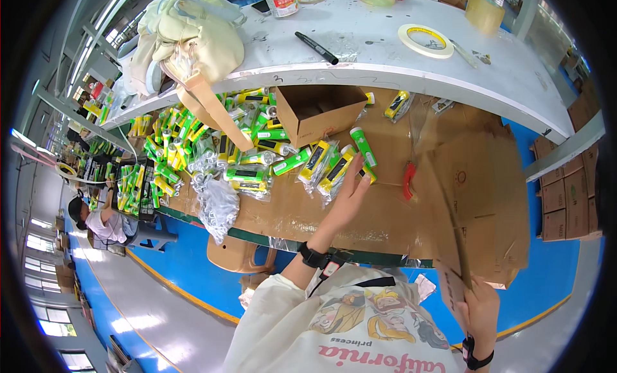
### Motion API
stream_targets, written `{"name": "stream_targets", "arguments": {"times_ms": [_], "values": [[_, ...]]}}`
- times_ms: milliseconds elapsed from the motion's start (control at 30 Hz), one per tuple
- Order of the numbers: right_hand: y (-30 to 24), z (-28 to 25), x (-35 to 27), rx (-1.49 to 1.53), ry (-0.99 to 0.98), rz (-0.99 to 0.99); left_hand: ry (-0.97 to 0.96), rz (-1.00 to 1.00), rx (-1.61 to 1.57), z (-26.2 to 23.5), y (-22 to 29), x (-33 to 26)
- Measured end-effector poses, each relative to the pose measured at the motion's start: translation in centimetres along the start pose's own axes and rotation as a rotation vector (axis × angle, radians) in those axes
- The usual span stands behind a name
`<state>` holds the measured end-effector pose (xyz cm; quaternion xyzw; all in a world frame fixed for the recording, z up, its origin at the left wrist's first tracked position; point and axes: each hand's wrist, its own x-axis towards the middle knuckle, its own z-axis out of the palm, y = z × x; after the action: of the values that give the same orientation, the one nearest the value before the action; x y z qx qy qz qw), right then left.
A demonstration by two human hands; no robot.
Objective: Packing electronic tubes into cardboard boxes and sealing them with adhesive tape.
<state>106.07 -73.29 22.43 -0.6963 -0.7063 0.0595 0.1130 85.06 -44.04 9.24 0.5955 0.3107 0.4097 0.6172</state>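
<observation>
My left hand [351,192] reaches over the bench with its fingers stretched out. Its fingertips are beside a green and yellow flashlight-like tube [363,146], and I cannot tell whether they touch it. Just left of them lie similar tubes in clear plastic bags [315,162]. At the lower right, my right hand [482,309] is closed on the edge of a brown cardboard box [491,199]. This box stands tilted at the right end of the bench, and its inside is hidden from me.
A large heap of green and yellow tubes [173,138] covers the bench's left side. Behind it stands a small open carton [321,119]. A red-handled tool [409,180] lies near the box. The shelf [385,52] holds tape and a marker [316,47]. A person [106,222] sits far left.
</observation>
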Motion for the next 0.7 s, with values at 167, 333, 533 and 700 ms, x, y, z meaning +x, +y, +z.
{"name": "stream_targets", "arguments": {"times_ms": [167,333,533,700], "values": [[0.7,1.8,-1.9,0.199,-0.062,0.155,0.185,0.036,0.928,-2.5,-6.0,2.1],[0.9,4.5,-3.8,0.052,-0.087,0.277,0.116,-0.25,1.419,-7.0,-13.3,2.5],[0.8,5.9,-2.6,0.117,-0.002,0.349,0.046,-0.48,1.456,-10.7,-15.3,5.4],[2.0,8.5,-2.3,0.134,-0.108,0.423,0.045,-0.543,1.322,-11.4,-16.9,4.9]]}}
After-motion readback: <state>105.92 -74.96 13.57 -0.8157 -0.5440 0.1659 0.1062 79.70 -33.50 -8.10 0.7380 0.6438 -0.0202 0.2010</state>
